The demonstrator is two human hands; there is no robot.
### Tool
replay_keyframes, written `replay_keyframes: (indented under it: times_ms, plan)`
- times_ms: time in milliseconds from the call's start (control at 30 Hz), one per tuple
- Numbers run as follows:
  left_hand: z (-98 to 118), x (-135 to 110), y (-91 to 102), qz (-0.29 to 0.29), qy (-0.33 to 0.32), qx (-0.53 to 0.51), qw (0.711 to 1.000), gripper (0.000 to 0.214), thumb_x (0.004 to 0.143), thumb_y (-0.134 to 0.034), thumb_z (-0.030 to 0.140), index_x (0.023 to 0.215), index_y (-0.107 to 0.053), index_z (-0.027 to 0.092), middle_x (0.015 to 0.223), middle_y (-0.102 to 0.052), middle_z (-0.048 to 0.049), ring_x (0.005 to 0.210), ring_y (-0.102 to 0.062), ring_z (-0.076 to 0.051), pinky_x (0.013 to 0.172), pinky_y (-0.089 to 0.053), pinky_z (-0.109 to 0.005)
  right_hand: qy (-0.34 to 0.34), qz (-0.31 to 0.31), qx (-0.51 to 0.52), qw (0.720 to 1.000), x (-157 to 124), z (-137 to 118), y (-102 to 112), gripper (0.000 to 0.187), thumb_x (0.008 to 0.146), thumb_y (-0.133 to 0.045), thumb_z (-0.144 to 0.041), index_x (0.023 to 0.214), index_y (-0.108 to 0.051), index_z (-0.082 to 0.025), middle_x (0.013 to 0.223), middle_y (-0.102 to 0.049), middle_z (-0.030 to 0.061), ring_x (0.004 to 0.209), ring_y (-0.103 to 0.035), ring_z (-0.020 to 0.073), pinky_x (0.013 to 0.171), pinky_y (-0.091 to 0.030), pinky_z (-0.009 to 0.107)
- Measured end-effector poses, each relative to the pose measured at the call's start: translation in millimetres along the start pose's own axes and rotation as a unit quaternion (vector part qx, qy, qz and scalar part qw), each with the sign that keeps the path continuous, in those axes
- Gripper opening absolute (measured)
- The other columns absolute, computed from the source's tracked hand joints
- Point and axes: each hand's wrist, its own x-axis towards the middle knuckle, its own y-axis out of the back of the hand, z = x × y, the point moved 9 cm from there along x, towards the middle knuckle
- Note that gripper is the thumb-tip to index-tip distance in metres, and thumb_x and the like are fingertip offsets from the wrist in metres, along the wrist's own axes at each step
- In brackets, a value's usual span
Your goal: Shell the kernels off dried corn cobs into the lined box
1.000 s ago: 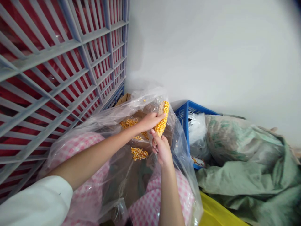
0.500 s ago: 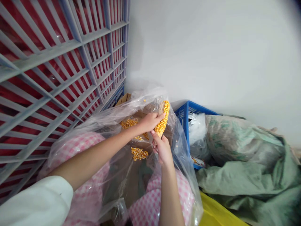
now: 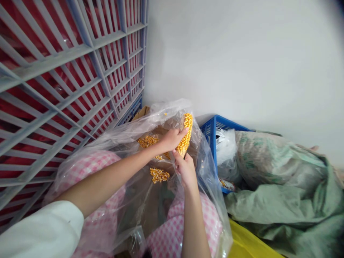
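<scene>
A yellow corn cob stands tilted between my hands, with a strip along its left side bare of kernels. My left hand is closed on its middle, the thumb pressing on the kernels. Around the lower end of the cob my right hand is wrapped. Beneath them spreads a clear plastic bag, its far rim raised against the wall side. Loose corn kernels lie in a small heap in the bag, and a second pile of kernels lies farther back, partly hidden by my left forearm.
A tall grey slatted crate with red material behind it rises at the left. To the right stand a blue crate with white plastic bags, a dusty woven sack and green cloth. My pink checked legs show under the plastic.
The corn cob has turned slightly in my hands and its top has shifted a little to the left. Both hands keep their hold in nearly the same place.
</scene>
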Motion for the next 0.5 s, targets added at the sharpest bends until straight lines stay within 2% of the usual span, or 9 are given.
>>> replay_keyframes:
  times_ms: [133,300,400,500]
  plan:
    - [1.1,-1.6,-0.5,-0.008,0.007,-0.055,0.998,0.043,0.084,-0.031,0.048,0.065,-0.052,0.015,0.067,-0.059,-0.0049,0.064,-0.051,-0.015,0.06,-0.037,-0.024,0.004,0.007,-0.02,1.0,-1.2,-1.9,2.5,0.03,0.064,-0.067,-0.044,0.069,-0.052,-0.019,0.043,-0.04,-0.008,0.036,-0.027,0.0056,0.035,-0.019,0.02]
    - [-8.3,-1.0,-2.8,-0.038,0.063,-0.137,0.988,0.056,0.08,-0.03,0.06,0.07,-0.06,0.014,0.073,-0.064,-0.0079,0.069,-0.057,-0.018,0.065,-0.04,-0.027,0.013,0.008,-0.063,0.998,0.5,-0.9,4.7,0.033,0.064,-0.066,-0.047,0.073,-0.055,-0.017,0.045,-0.041,-0.0076,0.038,-0.028,0.0059,0.037,-0.022,0.02]
    - [-19.1,0.4,1.3,-0.013,0.101,-0.137,0.985,0.062,0.078,-0.028,0.065,0.07,-0.062,0.014,0.074,-0.066,-0.0105,0.071,-0.058,-0.021,0.067,-0.04,-0.03,0.016,0.011,-0.093,0.995,2.5,0.7,4.9,0.036,0.063,-0.065,-0.049,0.074,-0.056,-0.016,0.046,-0.041,-0.0071,0.04,-0.03,0.0063,0.04,-0.024,0.021]
    - [-23.7,1.2,4.8,0.012,0.111,-0.121,0.986,0.064,0.08,-0.025,0.063,0.073,-0.064,0.013,0.078,-0.067,-0.0129,0.078,-0.059,-0.024,0.071,-0.041,-0.033,0.012,0.014,-0.113,0.993,3.3,1.8,4.9,0.039,0.064,-0.063,-0.051,0.076,-0.058,-0.015,0.047,-0.043,-0.0063,0.041,-0.032,0.0069,0.042,-0.027,0.021]
